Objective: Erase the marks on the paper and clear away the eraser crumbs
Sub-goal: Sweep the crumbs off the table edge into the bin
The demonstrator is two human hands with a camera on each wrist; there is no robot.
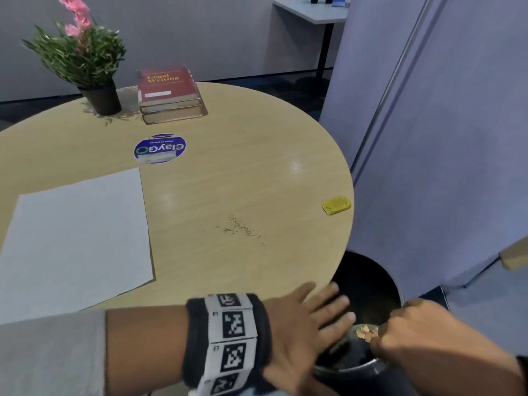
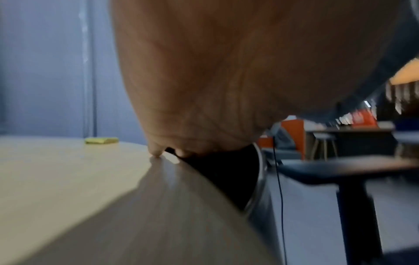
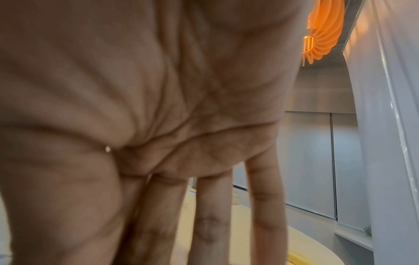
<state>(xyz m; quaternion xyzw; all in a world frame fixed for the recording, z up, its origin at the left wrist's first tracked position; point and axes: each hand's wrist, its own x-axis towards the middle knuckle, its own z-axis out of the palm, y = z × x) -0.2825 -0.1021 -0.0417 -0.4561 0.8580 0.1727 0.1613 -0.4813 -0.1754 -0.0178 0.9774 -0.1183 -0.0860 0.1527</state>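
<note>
A: Pale paper (image 1: 77,238) is lying flat at nine o'clock on the round wooden table (image 1: 228,181). Where are the eraser crumbs sitting?

B: A thin scatter of crumbs (image 1: 240,227) is lying near the middle, toward four o'clock, well apart from the sheet. The yellow eraser (image 1: 336,205) is resting at three o'clock, just beside the rim.

A: And the hands?

B: The left hand (image 1: 303,324) is lying flat at five o'clock, fingers straight and spread, reaching past the edge over a black bin (image 1: 368,272). The right hand (image 1: 423,335) is hovering over the bin, fingers released and grasping nothing, with tan flakes (image 1: 367,333) showing by its fingertips.

A: Farther out?

B: Stacked books (image 1: 168,92) are sitting at twelve, a potted plant (image 1: 83,58) at eleven, and a round blue sticker (image 1: 160,149) below them.
</note>
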